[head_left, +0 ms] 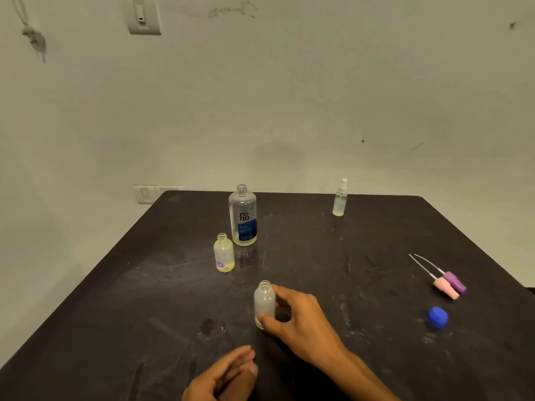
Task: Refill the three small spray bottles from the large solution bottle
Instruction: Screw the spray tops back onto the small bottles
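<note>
The large solution bottle (242,216), clear with a blue label and no cap, stands upright mid-table with a little yellowish liquid at its bottom. Just left and in front of it stands a small uncapped bottle (223,253) with purple flowers and some yellowish liquid. My right hand (298,316) grips a frosted small bottle (264,303), uncapped and upright on the table. A third small bottle (340,198) with its white sprayer on stands at the far right. My left hand (224,376) hovers low near the front edge, fingers loosely curled, holding nothing.
A pink sprayer top (445,288) and a purple sprayer top (456,282) lie side by side at the right, dip tubes pointing back-left. A blue cap (437,317) lies in front of them. The black table (318,256) is scuffed and meets a pale wall.
</note>
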